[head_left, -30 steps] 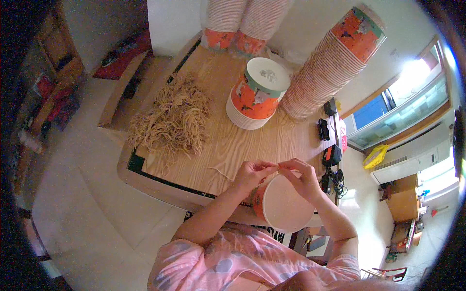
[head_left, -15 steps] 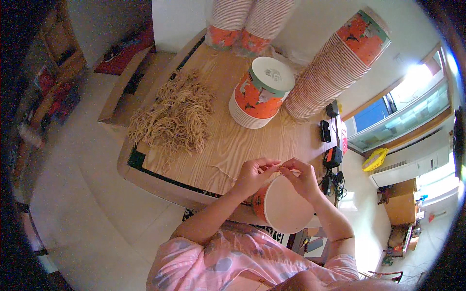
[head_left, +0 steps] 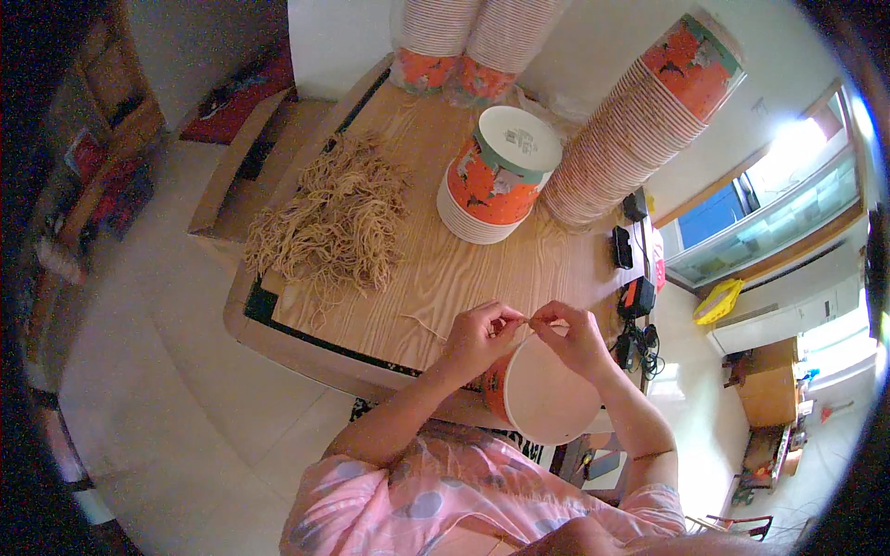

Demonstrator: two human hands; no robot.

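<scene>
My left hand [head_left: 477, 341] and my right hand [head_left: 569, 339] meet above the upper rim of a paper bucket [head_left: 553, 394], fingertips pinched close together. A thin piece of twine appears to run between the two pinches, though its ends are too small to make out. The bucket is orange-printed with a white inside, tilted with its mouth toward me at the table's near edge. One loose twine strand [head_left: 423, 325] trails on the wood beside my left hand. Further left lies a tangled heap of tan twine [head_left: 334, 222].
A short stack of upturned paper buckets [head_left: 491, 190] stands mid-table. Behind it leans a tall wrapped stack [head_left: 640, 130], with two more wrapped stacks [head_left: 428, 65] at the back. Black devices and cables [head_left: 638, 298] line the right edge. An open cardboard box [head_left: 243, 176] sits left.
Both hands have shifted very slightly, with the fingertips still pinched together over the bucket's rim. The bucket and the twine heap look the same.
</scene>
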